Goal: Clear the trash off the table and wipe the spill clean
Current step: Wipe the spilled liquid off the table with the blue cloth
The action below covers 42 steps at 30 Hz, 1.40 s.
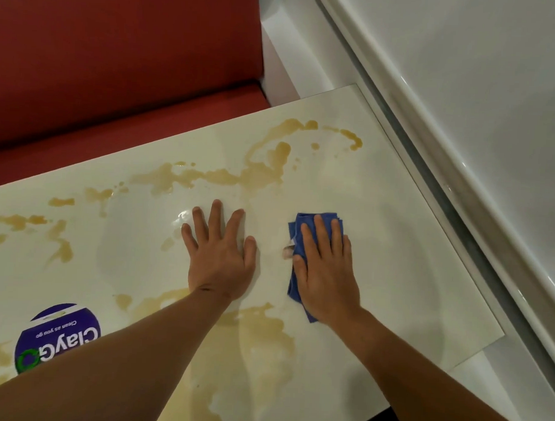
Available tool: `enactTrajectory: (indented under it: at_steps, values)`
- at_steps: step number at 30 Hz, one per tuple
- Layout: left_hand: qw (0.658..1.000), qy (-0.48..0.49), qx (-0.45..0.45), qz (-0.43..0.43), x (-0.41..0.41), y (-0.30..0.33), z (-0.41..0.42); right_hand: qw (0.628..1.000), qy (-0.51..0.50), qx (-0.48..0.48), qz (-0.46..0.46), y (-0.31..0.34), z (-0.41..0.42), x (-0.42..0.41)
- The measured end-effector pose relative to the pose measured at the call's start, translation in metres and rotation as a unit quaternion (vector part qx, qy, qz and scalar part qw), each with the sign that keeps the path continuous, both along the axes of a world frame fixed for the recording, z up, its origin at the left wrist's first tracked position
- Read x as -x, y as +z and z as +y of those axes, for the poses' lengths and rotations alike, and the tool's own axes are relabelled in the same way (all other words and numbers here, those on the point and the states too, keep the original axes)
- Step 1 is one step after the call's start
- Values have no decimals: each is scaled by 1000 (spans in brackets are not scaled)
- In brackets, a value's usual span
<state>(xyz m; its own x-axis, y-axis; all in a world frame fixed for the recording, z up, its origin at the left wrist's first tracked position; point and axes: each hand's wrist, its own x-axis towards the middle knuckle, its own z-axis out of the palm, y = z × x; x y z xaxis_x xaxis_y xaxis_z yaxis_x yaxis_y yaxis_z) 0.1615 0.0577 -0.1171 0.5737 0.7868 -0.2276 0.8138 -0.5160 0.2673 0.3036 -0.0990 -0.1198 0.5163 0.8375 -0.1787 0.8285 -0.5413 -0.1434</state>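
We are pressing our right hand (326,272), fingers straight, flat on the folded blue cloth (300,242). Our left hand (221,255) is lying spread on the white table (394,246). Beyond both, the tan spill (265,172) is streaking thinly.

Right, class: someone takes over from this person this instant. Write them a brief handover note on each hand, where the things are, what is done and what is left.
Left hand: flat on the table, fingers spread, holding nothing.
Right hand: pressing flat on the folded blue cloth, right of centre.
Done: no trash in view; the stretch by the cloth looks wiped.
Left: the brown spill runs along the far side and left end, and pools at the near edge beside the round purple sticker.
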Motion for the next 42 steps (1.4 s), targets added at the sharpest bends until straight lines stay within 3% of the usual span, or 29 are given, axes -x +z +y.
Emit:
enactTrajectory:
  at_steps: [11, 19, 30, 34, 38, 42]
  values:
    - [1000, 2, 3, -7, -1, 2, -1, 995, -93, -23, 2, -7, 129, -120]
    - [1000, 2, -2, -6, -1, 3, -1, 998, -50, -27, -10, 0, 60, -51]
    - [1000, -1, 9, 0, -1, 3, 0, 994, -102, -10, 31, 3, 152, -111]
    - [1000, -5, 6, 3, 0, 3, 0, 1000, 6, -13, 22, 4, 101, -80]
    - [1000, -6, 9, -2, 0, 4, 1, 999, 34, 6, 31, 6, 34, -62]
    - [1000, -4, 13, -5, -1, 4, 2, 998, -41, 19, 31, 5, 56, -94]
